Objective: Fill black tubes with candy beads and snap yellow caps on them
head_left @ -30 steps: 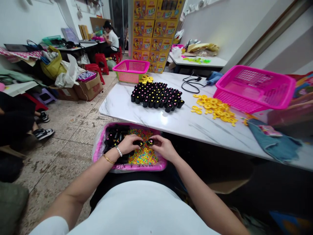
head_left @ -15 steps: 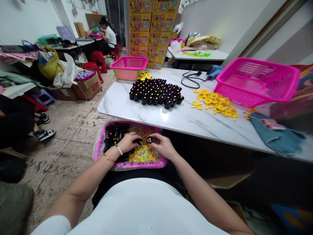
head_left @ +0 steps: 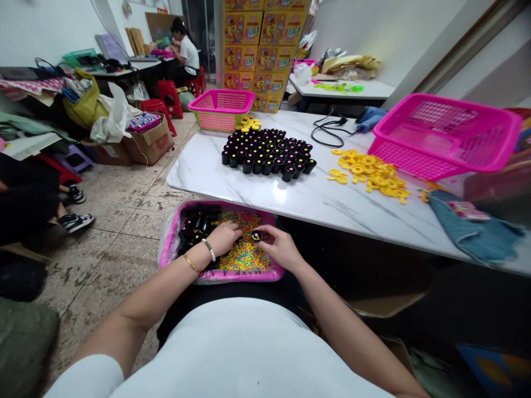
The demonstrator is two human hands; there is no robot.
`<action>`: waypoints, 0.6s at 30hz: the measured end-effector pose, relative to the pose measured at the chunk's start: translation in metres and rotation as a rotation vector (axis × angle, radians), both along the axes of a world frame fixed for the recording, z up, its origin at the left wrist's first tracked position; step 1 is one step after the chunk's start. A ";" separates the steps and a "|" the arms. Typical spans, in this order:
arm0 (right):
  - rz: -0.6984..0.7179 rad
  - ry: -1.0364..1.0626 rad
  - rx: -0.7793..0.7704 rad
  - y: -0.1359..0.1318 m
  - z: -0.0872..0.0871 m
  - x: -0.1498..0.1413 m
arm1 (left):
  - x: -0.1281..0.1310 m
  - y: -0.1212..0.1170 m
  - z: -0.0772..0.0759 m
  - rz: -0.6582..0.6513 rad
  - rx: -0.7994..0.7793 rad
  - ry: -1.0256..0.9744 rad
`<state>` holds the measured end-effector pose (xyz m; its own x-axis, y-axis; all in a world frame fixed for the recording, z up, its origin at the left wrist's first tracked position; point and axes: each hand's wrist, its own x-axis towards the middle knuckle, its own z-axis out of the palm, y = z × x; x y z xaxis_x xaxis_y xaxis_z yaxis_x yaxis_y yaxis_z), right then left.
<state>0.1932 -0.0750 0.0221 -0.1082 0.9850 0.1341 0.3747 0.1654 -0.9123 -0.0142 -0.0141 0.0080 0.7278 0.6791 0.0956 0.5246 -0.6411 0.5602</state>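
A pink tray (head_left: 171, 249) rests on my lap, filled with small multicoloured candies (head_left: 244, 257) on the right and black cups (head_left: 194, 221) on the left. My right hand (head_left: 280, 247) pinches one black cup (head_left: 256, 235) upright over the candies. My left hand (head_left: 226, 236) lies curled on the candies just left of that cup; what its fingers hold is hidden. On the white marble table (head_left: 315, 199) beyond stands a block of several filled black cups (head_left: 267, 152), with a scatter of yellow ring pieces (head_left: 369, 171) to its right.
Two pink baskets sit on the table, one far left (head_left: 222, 108), one tilted at right (head_left: 446, 135). A black cable (head_left: 327, 127) and a blue cloth (head_left: 477, 232) lie there too. Boxes, red stools and a seated person (head_left: 186, 52) fill the back; someone's legs (head_left: 37, 199) are at left.
My left hand has slid a little up and right across the candies, and the black cup it was holding is no longer visible. My right hand still holds its cup.
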 end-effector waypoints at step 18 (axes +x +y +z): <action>0.035 0.044 0.029 -0.010 0.012 0.000 | -0.010 -0.004 0.009 0.092 -0.462 -0.367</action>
<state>0.1929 -0.0847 0.0346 -0.1358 0.9764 0.1677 0.3280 0.2041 -0.9224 -0.0240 -0.0179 0.0167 0.6396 0.7687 0.0093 0.2861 -0.2492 0.9252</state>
